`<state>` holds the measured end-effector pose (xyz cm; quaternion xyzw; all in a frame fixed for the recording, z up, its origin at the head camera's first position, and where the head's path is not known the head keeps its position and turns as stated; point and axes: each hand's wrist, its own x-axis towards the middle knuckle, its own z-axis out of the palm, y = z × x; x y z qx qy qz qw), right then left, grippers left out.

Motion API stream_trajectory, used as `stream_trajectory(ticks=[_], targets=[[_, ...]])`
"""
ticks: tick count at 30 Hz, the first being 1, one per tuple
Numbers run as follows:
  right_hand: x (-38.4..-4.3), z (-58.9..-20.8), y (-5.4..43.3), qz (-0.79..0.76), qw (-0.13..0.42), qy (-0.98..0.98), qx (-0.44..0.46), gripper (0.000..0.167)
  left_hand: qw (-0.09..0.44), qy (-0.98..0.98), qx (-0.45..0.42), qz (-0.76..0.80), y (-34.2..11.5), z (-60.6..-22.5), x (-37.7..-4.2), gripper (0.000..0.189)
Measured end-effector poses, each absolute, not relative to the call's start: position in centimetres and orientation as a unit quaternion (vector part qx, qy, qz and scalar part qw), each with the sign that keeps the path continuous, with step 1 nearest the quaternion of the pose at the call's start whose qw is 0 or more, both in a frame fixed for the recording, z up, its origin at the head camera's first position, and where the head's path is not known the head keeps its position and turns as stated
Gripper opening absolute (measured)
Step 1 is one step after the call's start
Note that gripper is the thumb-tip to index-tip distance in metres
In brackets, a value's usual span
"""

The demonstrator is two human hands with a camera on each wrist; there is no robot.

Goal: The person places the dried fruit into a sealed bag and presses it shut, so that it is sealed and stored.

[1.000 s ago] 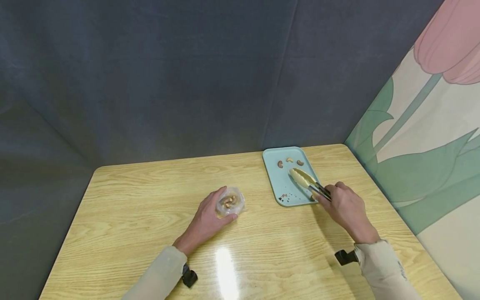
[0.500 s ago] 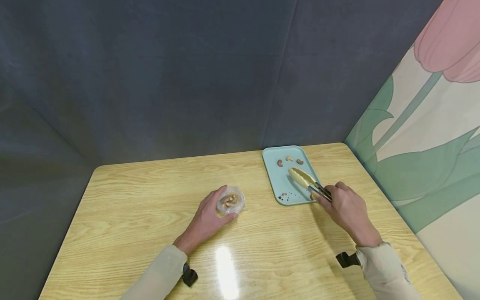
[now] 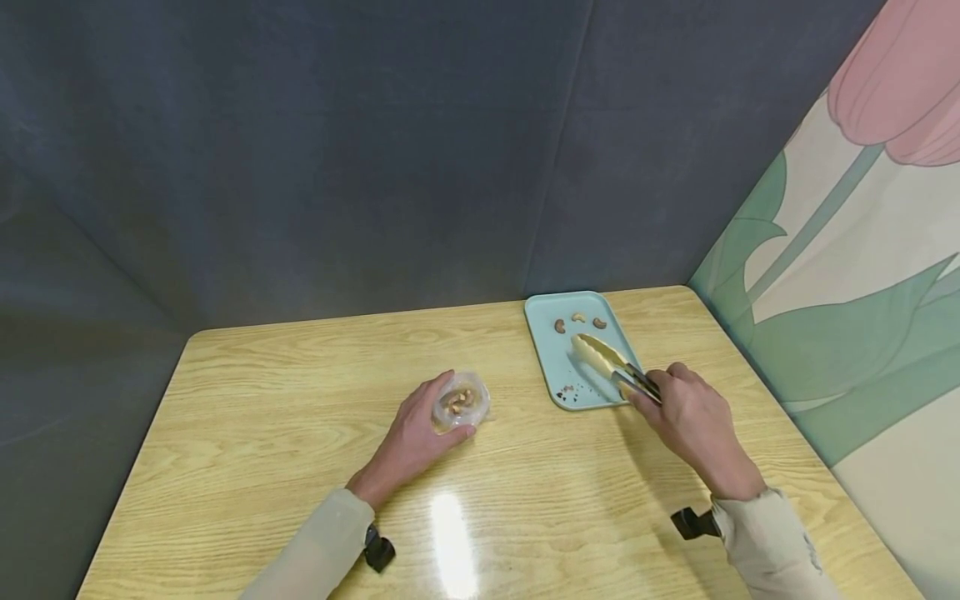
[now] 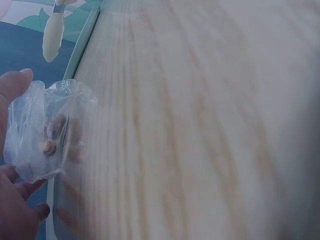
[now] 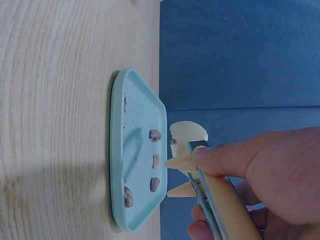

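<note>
My left hand is curled round a clear, crinkled plastic bag that stands on the table. Several cashews lie inside it. My right hand grips a pair of tongs with pale, scalloped heads, held above a light blue tray. A small brown bit shows at a tong head in the right wrist view; whether it is pinched there I cannot tell. On the tray lie several cashews, among them a brown one, a paler one and another brown one.
Dark and reddish crumbs are scattered over the tray's near left corner. The wooden table ends at a dark curtain at the back. A wall with painted tulips rises on the right.
The tongs have shifted slightly to the left over the tray. My left hand and the bag have stayed in place.
</note>
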<state>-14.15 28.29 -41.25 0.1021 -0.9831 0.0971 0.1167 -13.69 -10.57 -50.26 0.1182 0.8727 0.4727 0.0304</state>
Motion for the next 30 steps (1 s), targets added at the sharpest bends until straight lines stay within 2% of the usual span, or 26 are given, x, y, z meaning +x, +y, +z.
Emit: stream_trajectory(ticks=[30], targets=[[-12.3, -39.5, 25.6, 0.077, 0.205, -0.962, 0.163, 0.032, 0.034, 0.876, 0.108, 0.469, -10.5, -50.3, -13.6, 0.090]])
